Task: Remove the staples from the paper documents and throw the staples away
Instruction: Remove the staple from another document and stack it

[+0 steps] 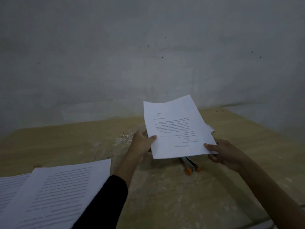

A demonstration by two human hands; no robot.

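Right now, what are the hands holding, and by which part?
A paper document, held above the table. The left hand pinches its left edge; the right hand pinches its near right corner.

No text can be read anywhere. The raised paper document [178, 128] carries a block of printed lines, too small and blurred to make out. The loose sheets [54, 195] lying on the surface [165, 195] show only smeared grey lines of print, with no legible word or number.

White sheets [177, 128] with dark text lines, tan table [74, 141], orange-tipped tool [191, 166], black sleeve [105, 199].
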